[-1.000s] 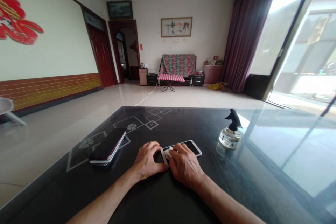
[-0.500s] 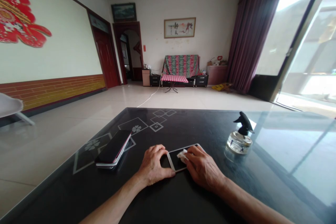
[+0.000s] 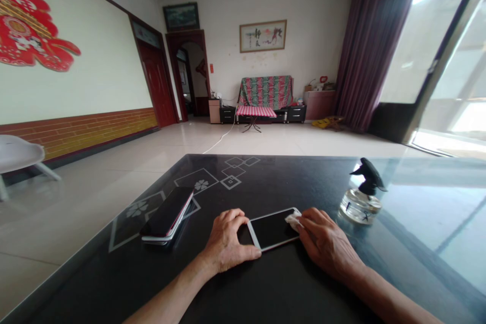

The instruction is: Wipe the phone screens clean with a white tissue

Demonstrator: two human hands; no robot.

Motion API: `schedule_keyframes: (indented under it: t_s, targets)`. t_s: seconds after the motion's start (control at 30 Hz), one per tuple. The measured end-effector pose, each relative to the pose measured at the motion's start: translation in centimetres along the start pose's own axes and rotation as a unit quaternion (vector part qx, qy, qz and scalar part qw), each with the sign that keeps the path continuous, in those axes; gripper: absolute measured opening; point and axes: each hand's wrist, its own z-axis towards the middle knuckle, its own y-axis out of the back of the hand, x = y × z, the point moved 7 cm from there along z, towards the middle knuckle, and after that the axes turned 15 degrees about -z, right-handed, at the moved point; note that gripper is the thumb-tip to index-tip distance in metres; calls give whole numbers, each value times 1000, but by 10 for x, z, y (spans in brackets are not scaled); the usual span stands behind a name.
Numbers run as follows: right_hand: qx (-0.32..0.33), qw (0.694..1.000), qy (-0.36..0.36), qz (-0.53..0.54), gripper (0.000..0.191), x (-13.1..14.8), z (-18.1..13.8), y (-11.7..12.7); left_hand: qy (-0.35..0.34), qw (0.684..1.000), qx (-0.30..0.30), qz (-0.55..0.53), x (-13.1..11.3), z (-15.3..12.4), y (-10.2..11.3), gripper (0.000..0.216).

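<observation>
A white-framed smartphone (image 3: 271, 230) with a dark screen lies flat on the glossy black table (image 3: 243, 288). My left hand (image 3: 228, 240) grips its left end, thumb at the near corner and fingers at the far one. A crumpled white tissue (image 3: 293, 221) is pinched in the fingers of my right hand (image 3: 324, 240), pressed on the right end of the screen. Part of the tissue is hidden under those fingers.
To the left, a stack of phones (image 3: 167, 217) rests on the table. A clear spray bottle (image 3: 360, 202) with a black trigger head stands at the right. Beyond the table are a small checked table (image 3: 256, 111) and a white chair (image 3: 21, 154).
My right hand has slid the tissue rightward across the screen, from near its middle to its right end. My left hand still holds the phone's left end. The view has shifted slightly.
</observation>
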Motion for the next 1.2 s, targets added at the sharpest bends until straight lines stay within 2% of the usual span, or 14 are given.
schedule_keyframes:
  t_s: [0.2,0.43,0.73,0.97,1.2]
  targets:
    - [23,998,50,-6,25,18,-4,1,5,1000,-1,-2,0,0,0,60]
    - [65,992,94,56,22,55,-6,2,-6,1000,-13,-4,6,1,-4,64]
    - [110,975,135,135,28,75,-3,6,-25,999,-47,-3,1,1,-5,54]
    - [86,978,141,126,32,68,-4,2,-19,999,-43,-2,0,0,-2,58]
    - [21,995,70,65,19,30,-3,0,-11,1000,-11,11,-2,0,0,59]
